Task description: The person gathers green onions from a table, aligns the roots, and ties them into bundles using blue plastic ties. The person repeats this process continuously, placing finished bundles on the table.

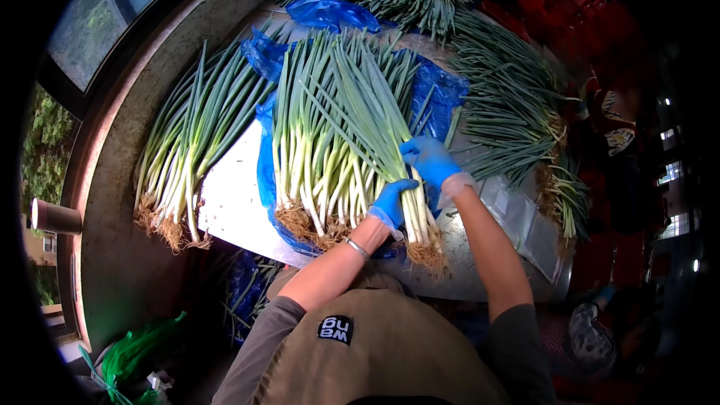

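My left hand (391,201), in a blue glove, is closed round the white lower stalks of a bunch of green onions (418,217). Brown roots hang below it, over the table's near edge. My right hand (431,160), also blue-gloved with a clear cuff at the wrist, has its fingers curled against the right side of the same bunch, higher up; its fingertips are partly hidden. The green leaves lean up and to the left over a large pile of green onions (304,135), which lies on a blue plastic sheet (441,94) with its roots toward me.
Another pile of green onions (199,127) lies on the metal table (232,206) at the left, beside the wall. More bundles (502,90) line the far and right sides. Clear plastic bags (517,217) lie to the right. Green plastic (139,352) sits low on the left.
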The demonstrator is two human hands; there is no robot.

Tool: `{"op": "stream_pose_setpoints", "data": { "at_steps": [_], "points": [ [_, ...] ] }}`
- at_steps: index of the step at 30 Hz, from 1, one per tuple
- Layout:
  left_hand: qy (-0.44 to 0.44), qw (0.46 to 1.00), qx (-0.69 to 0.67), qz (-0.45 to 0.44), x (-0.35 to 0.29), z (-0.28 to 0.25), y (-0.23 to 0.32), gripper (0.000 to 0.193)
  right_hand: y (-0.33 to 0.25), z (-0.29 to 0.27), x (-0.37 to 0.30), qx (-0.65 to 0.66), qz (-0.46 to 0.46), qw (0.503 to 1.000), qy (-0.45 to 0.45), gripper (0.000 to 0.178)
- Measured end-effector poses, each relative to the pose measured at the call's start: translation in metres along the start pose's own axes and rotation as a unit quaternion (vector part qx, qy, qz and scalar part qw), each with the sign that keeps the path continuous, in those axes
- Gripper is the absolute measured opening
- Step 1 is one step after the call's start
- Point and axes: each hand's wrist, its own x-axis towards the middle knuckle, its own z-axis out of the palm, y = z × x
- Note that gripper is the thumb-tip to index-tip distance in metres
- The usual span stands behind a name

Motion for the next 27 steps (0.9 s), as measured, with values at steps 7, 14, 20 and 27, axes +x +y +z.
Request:
{"op": "stream_pose_setpoints", "data": {
  "at_steps": [7,14,20,27],
  "points": [
    [0.014,0.988,0.094,0.121,0.002,0.001,-0.016,0.036,0.001,0.016,0.015,-0.046,0.035,0.993,0.099,0.038],
    [0.077,0.978,0.157,0.113,0.005,0.001,-0.015,0.041,0.011,0.009,0.014,0.005,0.042,0.995,0.094,0.062],
    [0.164,0.966,0.188,0.072,-0.003,0.02,-0.008,0.039,-0.003,0.007,0.013,-0.261,-0.104,0.916,0.287,0.051],
    [0.17,0.937,0.231,0.201,0.041,-0.019,-0.041,0.035,-0.017,0.024,0.037,-0.255,0.102,0.959,-0.069,0.05]
  ]
}}
